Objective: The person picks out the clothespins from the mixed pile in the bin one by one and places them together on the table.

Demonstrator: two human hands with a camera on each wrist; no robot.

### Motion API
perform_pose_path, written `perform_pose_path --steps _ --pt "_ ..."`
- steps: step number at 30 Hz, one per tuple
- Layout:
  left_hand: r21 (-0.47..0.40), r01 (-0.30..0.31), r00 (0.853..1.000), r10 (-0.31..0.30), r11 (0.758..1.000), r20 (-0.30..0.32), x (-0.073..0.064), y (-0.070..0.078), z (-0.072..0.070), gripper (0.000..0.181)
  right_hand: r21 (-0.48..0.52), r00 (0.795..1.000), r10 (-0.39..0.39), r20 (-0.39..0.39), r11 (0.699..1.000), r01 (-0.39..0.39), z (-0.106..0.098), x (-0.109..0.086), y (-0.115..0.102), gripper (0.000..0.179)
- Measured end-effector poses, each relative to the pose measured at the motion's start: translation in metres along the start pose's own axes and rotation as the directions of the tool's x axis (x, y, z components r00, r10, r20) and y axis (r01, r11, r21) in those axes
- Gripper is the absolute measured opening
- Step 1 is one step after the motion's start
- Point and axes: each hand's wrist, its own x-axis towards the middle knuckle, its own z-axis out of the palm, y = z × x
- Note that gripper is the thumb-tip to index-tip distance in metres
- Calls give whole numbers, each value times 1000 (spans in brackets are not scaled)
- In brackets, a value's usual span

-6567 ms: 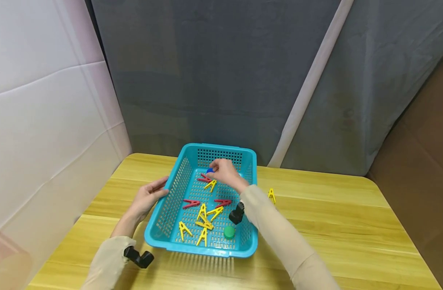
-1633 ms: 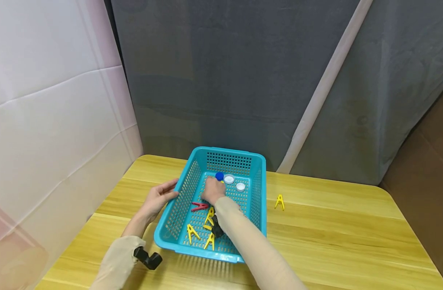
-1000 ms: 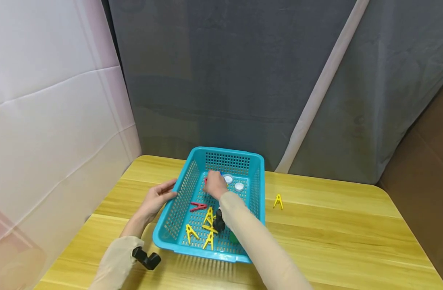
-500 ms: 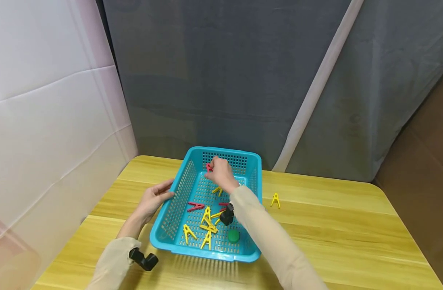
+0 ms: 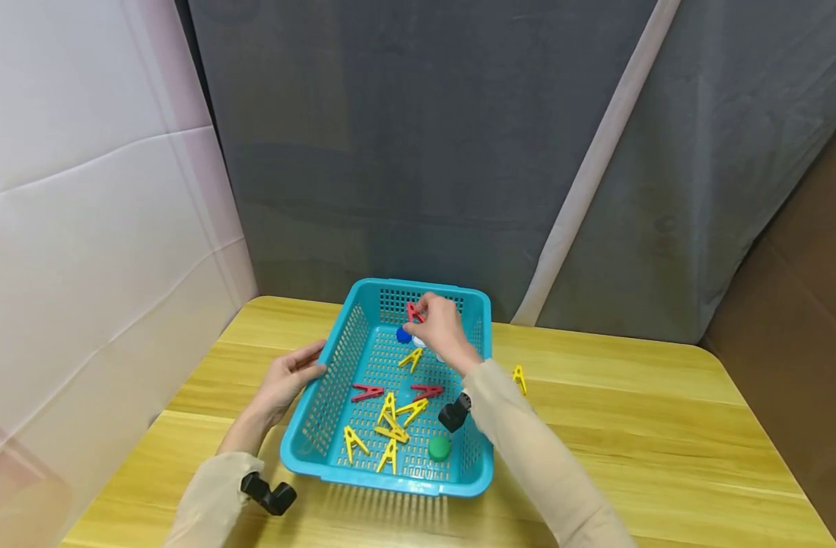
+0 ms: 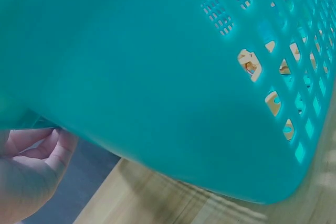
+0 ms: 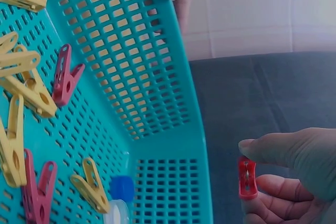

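Note:
My right hand (image 5: 445,331) pinches a red clothespin (image 5: 414,310) above the far end of the turquoise basket (image 5: 383,479). In the right wrist view, thumb and fingers hold that clothespin (image 7: 247,178) end-on. My left hand (image 5: 284,380) grips the basket's left rim, thumb on top; the left wrist view shows its curled fingers at the rim. On the basket floor lie two red clothespins (image 5: 367,392) and several yellow clothespins (image 5: 390,430). A blue cap (image 5: 403,335) and a partly hidden white cap (image 5: 419,342) sit at the far end, a green cap (image 5: 439,448) near the front.
One yellow clothespin (image 5: 519,378) lies on the wooden table (image 5: 637,426) right of the basket, partly covered by the right sleeve. A grey curtain (image 5: 418,152) hangs behind the table, and a white sheet (image 5: 103,251) stands along the left.
The blue cap, earlier in my right hand, now lies in the basket. That hand has since lifted a red clothespin from the far floor and moved it right. My left hand stays on the rim.

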Motion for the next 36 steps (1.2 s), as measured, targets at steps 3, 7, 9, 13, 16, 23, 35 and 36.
perform_pose_path --steps 3,7,9,13,16,23,35,36 --pt "-4 -2 1000 2 1000 1 -1 1 0 55 -13 1000 -13 -28 1000 12 -6 -4 2 26" --pt "-7 -1 1000 1 1000 -1 -2 1 -1 55 -15 997 -39 -60 999 38 -14 -11 6 25" --pt "-2 -4 1000 4 1000 -1 -2 1 -2 55 -12 995 -57 -80 998 56 -17 -14 8 25" --pt "1 -8 1000 8 1000 -9 -2 -1 -4 55 -8 990 -85 -114 996 85 -24 -20 13 26" --pt "-3 -8 1000 7 1000 -16 -3 -1 -5 55 -7 988 -87 -128 996 87 -30 -25 17 26" --pt "6 -16 1000 16 1000 -13 -3 -2 -5 54 -5 982 -80 -170 997 81 -44 -36 30 26" --pt "5 -13 1000 13 1000 -9 -2 -3 -6 55 6 977 -52 -209 999 54 -68 -58 56 29" --pt "3 -11 1000 11 1000 -10 -2 -3 -6 55 8 977 -48 -209 999 50 -70 -60 58 29"
